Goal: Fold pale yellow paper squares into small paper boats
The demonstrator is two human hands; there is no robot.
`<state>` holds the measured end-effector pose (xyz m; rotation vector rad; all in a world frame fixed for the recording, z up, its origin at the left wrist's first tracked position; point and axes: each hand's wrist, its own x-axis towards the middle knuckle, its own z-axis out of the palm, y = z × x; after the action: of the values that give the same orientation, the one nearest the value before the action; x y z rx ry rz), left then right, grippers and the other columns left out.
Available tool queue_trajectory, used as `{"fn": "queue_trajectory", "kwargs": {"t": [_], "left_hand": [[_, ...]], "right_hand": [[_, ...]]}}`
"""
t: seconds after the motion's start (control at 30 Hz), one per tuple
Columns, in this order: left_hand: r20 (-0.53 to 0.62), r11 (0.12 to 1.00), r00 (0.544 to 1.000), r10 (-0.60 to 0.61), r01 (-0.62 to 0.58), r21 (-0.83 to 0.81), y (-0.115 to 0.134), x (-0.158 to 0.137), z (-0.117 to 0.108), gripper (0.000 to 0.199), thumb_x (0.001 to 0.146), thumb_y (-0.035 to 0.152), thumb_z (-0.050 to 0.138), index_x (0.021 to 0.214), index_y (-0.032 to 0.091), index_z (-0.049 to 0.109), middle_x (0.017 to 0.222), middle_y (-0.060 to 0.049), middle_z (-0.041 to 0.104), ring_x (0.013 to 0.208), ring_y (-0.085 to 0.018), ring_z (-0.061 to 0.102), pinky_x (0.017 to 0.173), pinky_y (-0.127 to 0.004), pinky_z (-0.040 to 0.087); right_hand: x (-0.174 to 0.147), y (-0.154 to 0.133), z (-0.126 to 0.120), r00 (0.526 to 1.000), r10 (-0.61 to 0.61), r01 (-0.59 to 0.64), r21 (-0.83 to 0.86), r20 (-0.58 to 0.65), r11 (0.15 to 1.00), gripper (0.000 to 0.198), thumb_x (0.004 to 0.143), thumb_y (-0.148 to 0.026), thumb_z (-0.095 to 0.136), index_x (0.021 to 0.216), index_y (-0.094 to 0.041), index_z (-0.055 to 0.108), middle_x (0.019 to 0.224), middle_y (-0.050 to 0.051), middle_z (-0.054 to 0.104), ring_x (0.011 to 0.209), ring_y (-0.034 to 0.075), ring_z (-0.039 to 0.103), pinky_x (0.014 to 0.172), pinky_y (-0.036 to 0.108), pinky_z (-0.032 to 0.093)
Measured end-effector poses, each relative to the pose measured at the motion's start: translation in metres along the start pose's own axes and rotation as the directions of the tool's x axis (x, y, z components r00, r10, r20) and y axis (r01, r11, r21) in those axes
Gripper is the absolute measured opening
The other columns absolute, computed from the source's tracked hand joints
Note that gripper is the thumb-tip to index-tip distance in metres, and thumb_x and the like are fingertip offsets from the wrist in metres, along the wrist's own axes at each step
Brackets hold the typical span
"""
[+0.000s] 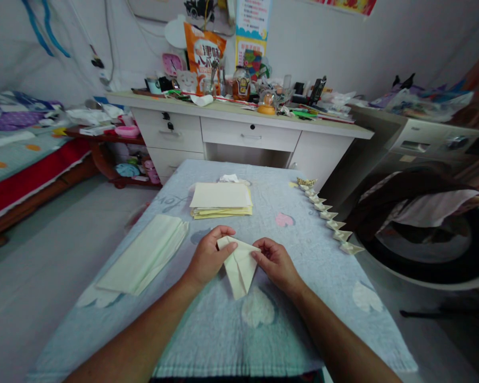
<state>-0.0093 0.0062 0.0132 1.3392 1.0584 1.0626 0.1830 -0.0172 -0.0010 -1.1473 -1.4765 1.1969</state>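
A cream sheet of paper [242, 266], partly folded into a tapering shape, is held between my two hands above the cloth. My left hand [211, 252] pinches its upper left corner, thumb on top. At the upper right corner, my right hand [277, 263] grips the paper between thumb and fingers. To the left lies a pile of long folded paper [146, 255]. Beyond my hands sits a stack of cream and yellow paper [221, 197]. Several small folded paper boats [335, 224] stand in a row along the table's right side.
A pale blue patterned cloth [175, 335] covers the table. Behind it is a white desk [251, 133] crowded with jars and a snack bag [204, 53]. A washing machine [423, 138] with its door open stands at right, a bed [32, 159] at left.
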Motion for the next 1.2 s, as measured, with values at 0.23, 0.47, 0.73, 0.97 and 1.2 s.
{"fn": "queue_trajectory", "kwargs": {"t": [0.23,0.47,0.73,0.97,1.2], "left_hand": [[-0.030,0.980,0.998,0.052,-0.045,0.193,-0.0008,-0.0010,-0.0016,0.011,0.076,0.023,0.061,0.083,0.017,0.055,0.071,0.004,0.055,0.064,-0.011,0.052,0.059,-0.022,0.039],[0.094,0.948,0.993,0.075,-0.100,0.302,-0.0021,-0.0035,-0.0027,0.005,0.079,0.020,0.055,0.083,0.018,0.058,0.075,0.002,0.057,0.072,-0.014,0.055,0.067,-0.024,0.041],[0.039,0.924,0.980,0.198,-0.199,0.327,0.0012,-0.0029,-0.0036,0.018,0.084,0.024,0.050,0.090,0.019,0.067,0.090,-0.004,0.059,0.091,-0.019,0.057,0.085,-0.030,0.041],[0.054,0.936,0.990,0.128,-0.139,0.324,-0.0030,-0.0029,-0.0023,0.014,0.080,0.022,0.055,0.085,0.018,0.067,0.084,-0.002,0.059,0.079,-0.017,0.057,0.072,-0.026,0.042],[0.207,0.792,0.971,0.122,-0.221,0.570,-0.0046,-0.0064,0.0007,0.030,0.081,0.013,0.048,0.102,0.020,0.069,0.087,-0.004,0.057,0.078,-0.017,0.057,0.074,-0.029,0.044]], "right_hand": [[0.0016,-0.0015,-0.0013,0.997,-0.041,0.054,0.208,-0.067,0.977,0.030,0.075,-0.023,0.066,0.094,-0.024,0.043,0.078,-0.005,0.050,0.067,0.011,0.050,0.061,0.022,0.039],[0.0041,0.0065,-0.0048,0.997,-0.016,0.027,0.143,-0.080,0.989,0.017,0.078,-0.024,0.065,0.082,-0.021,0.049,0.073,-0.004,0.050,0.065,0.011,0.049,0.059,0.022,0.037],[0.0037,-0.0002,-0.0014,0.999,0.046,-0.043,0.185,-0.009,0.982,0.038,0.079,-0.030,0.064,0.109,-0.024,0.041,0.074,-0.005,0.055,0.061,0.011,0.051,0.055,0.022,0.037],[0.0036,0.0076,-0.0039,0.998,-0.008,0.005,-0.049,-0.062,0.999,0.017,0.081,-0.030,0.059,0.089,-0.022,0.046,0.070,-0.005,0.048,0.060,0.011,0.046,0.054,0.021,0.035],[0.0037,0.0033,-0.0057,0.987,-0.155,0.142,-0.609,0.032,0.780,0.016,0.079,-0.016,0.059,0.094,-0.021,0.056,0.077,0.000,0.055,0.076,0.017,0.049,0.072,0.030,0.037]]}}
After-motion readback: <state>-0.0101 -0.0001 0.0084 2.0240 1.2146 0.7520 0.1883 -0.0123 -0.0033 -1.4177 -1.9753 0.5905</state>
